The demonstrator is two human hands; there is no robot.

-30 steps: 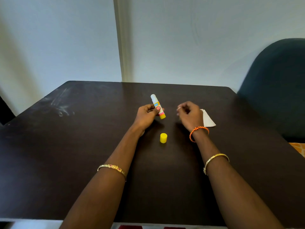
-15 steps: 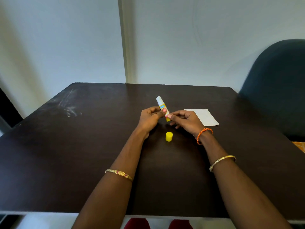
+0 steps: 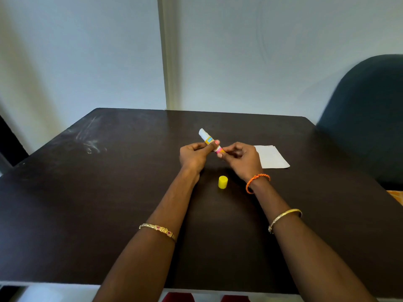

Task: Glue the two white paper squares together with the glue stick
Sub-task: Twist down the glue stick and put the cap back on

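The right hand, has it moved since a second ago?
Yes. The right hand moved left, off the paper, and now pinches the glue stick base.

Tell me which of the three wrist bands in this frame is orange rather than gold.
The braided orange band on the right wrist, just behind the right hand. The other two are gold bangles: one further up the right forearm, one on the left forearm.
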